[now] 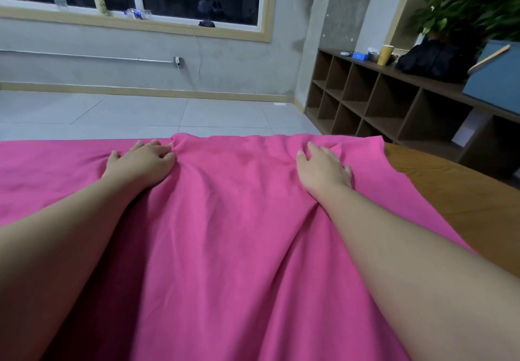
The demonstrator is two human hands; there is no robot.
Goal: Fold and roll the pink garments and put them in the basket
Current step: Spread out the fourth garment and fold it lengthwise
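The pink garment (pixel 225 234) is lying spread over the desk (pixel 455 191), covering nearly all of it from the near edge to the far one — only a brown strip of desk is showing to the garment's right. Both forearms are reaching out across the cloth. Near the garment's far edge, the left hand (pixel 142 163) is gathering a fold, its fingers curling into the bunched fabric; the right hand (pixel 323 165) is lying flatter on the cloth, fingers bending over a ridge, though whether it is truly pinching I cannot tell.

This looks like the first fold just starting. The next move is probably calling for both hands to secure the far edge and draw it evenly toward the near side. Beyond the garment's right corner, a blue basket (pixel 495 76) is sitting on the shelf unit (pixel 365 101) — likely the destination.
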